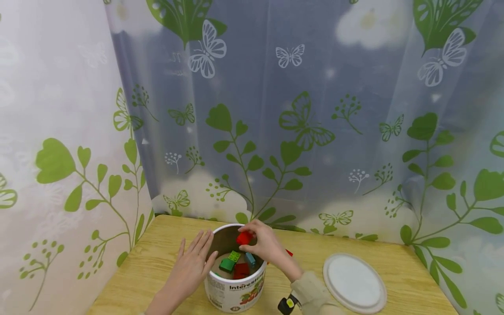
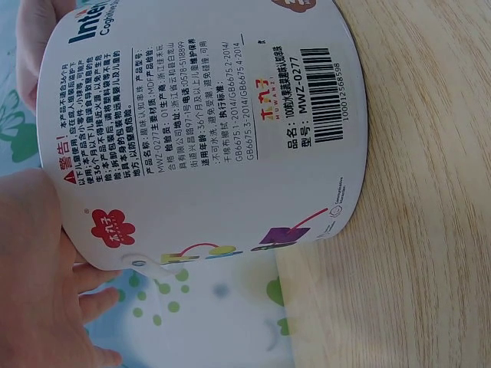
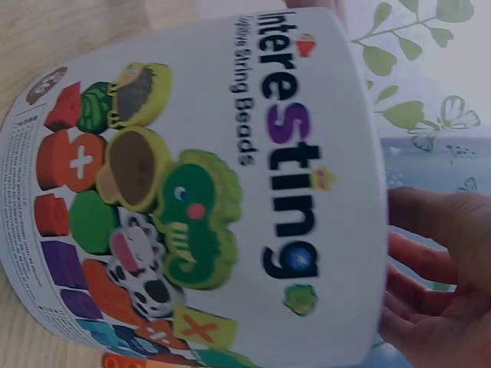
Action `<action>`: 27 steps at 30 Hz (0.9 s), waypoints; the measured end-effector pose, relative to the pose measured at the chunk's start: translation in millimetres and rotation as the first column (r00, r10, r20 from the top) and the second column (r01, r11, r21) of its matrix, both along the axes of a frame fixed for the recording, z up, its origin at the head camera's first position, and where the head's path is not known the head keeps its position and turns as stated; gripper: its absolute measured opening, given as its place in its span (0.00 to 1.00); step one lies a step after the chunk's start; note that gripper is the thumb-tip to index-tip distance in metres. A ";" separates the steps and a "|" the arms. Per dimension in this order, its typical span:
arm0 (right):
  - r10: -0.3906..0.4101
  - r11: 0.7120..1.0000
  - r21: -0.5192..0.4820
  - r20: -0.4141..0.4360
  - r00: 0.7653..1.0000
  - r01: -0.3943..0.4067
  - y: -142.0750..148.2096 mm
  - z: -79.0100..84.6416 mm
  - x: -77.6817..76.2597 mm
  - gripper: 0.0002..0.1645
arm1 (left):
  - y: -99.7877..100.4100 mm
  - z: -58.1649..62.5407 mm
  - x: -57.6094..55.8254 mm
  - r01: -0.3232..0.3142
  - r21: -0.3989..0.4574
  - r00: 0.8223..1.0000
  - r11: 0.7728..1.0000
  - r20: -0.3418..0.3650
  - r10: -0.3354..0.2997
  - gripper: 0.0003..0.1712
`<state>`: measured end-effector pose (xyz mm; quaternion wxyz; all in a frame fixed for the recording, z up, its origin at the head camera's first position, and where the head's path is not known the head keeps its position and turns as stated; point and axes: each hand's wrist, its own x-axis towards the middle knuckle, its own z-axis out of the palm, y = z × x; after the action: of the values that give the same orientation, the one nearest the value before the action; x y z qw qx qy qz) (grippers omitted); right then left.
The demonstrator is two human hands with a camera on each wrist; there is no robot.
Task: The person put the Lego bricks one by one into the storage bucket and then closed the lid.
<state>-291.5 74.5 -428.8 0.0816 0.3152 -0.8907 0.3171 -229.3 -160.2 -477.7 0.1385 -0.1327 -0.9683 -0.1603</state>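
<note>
Fingers of the right hand: pinching a red toy brick between thumb and fingertips, from what I can see on the head view.
Fingers of the left hand: straight, slightly apart, resting against the tub's rim, thumb away from the rest.
Red toy brick: held at the mouth of the String Beads tub, above its floor, not set down.
In the tub: I count a light-green studded brick, a green brick, a blue brick and a dark-red brick.
Outside: a red piece beyond the right wrist, an orange piece beside the tub.
White lid: off, on the table.
Progress: partway, I judge; filling or emptying, I can't tell.
</note>
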 end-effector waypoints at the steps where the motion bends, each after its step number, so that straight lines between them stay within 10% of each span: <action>1: 0.005 1.000 0.020 -0.005 1.000 -0.005 -2.1 -2.4 -0.2 0.23 | 0.0 0.1 0.0 0.000 0.001 1.000 1.000 0.002 0.000 0.37; 27: 0.048 0.967 0.254 -0.121 0.991 -0.016 -25.0 -27.0 -7.4 0.18 | -0.1 0.0 0.7 0.002 0.016 1.000 1.000 -0.021 -0.001 0.36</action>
<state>-298.9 49.5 -455.9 0.0920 0.3568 -0.9117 0.1819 -228.6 -160.3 -477.7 0.1494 -0.1339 -0.9653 -0.1669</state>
